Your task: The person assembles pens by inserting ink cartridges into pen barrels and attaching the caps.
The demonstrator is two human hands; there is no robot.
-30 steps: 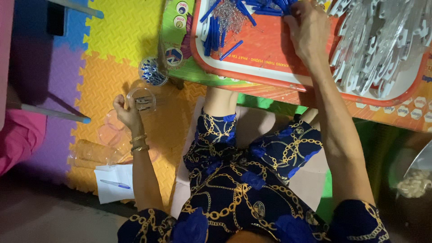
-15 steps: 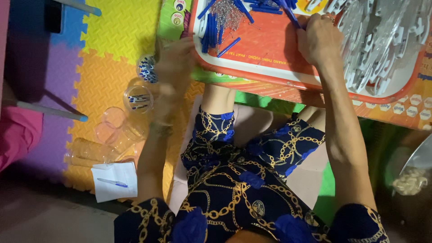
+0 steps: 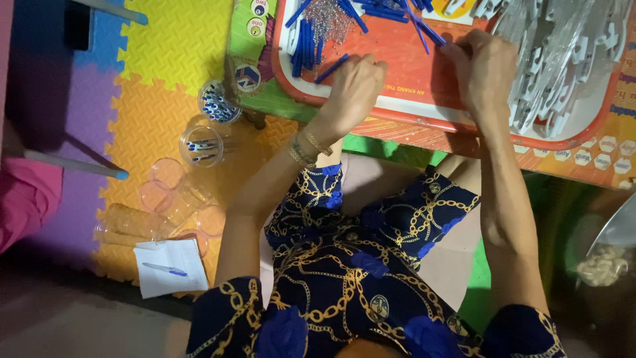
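Resting left hand (image 3: pixel 354 86) on orange tray (image 3: pixel 424 73) | right hand (image 3: pixel 483 69) pinching thin blue tube (image 3: pixel 424 26)

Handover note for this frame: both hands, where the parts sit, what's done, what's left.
Left hand: on the orange tray, fingers curled beside a loose blue pen part; grip unclear.
Right hand: on the tray beside the clear pen barrels, fingers on a blue stick.
Done: two clear cups on the foam mat hold pieces.
Left: blue part pile and barrels remain; empty cups lie by the paper sheet.
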